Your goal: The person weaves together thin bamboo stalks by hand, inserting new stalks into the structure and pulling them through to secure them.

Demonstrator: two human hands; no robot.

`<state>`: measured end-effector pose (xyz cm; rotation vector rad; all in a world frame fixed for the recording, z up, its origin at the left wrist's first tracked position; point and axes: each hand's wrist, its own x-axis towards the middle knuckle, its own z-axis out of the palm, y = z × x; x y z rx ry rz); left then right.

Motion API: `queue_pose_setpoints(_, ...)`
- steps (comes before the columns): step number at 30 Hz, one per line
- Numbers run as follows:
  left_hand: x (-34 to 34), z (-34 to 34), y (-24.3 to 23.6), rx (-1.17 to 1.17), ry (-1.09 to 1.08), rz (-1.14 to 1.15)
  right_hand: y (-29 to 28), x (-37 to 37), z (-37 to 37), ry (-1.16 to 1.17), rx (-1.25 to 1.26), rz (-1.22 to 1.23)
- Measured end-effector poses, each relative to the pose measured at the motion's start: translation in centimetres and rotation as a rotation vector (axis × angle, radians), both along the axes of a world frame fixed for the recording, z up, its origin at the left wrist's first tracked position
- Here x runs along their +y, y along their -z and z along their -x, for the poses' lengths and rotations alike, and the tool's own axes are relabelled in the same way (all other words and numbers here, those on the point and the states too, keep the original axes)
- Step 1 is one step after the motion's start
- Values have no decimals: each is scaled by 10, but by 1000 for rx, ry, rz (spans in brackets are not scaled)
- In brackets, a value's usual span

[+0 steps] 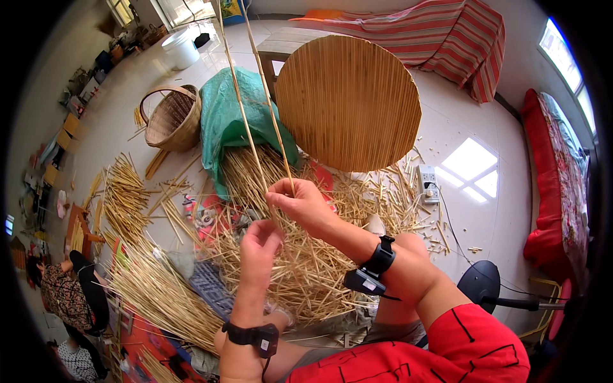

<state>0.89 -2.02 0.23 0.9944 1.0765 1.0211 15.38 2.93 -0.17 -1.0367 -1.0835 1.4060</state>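
Two long, thin straw stalks [245, 121] rise from my right hand [300, 203] toward the top of the view. My right hand is closed on them, with thumb and fingers pinched together near their lower ends. Just below and to the left, my left hand [258, 246] is closed, its fingertips close under the stalks; what they pinch is too small to make out. Beneath both hands lies a loose heap of cut straw [306, 274]. Beyond them, a bundle of stalks [252, 172] sticks out of a green woven sack [233, 96].
A round, flat straw panel [348, 102] leans against a wooden bench [297, 43]. A wicker basket [175, 121] and a white bucket [181, 50] stand at the left. Long stalks [159, 290] lie left of me. A power strip [428, 184] rests at the right. Another person [67, 290] sits far left.
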Motion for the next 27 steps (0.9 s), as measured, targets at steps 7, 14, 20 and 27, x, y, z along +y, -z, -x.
queue_pose_setpoints(7, 7, 12, -2, -93, -63, -15, -17, -15, 1, -182, 107, 55)
queue_pose_setpoints(14, 6, 12, -5, -109, -45, 19, -13, -15, 2, -93, 27, 46)
queue_pose_setpoints(20, 6, 7, 2, -7, -47, -41, -13, -15, -2, -84, -137, -72)
queue_pose_setpoints(27, 6, 9, 0, -7, -17, 6, -15, -15, -5, -112, -88, -21)
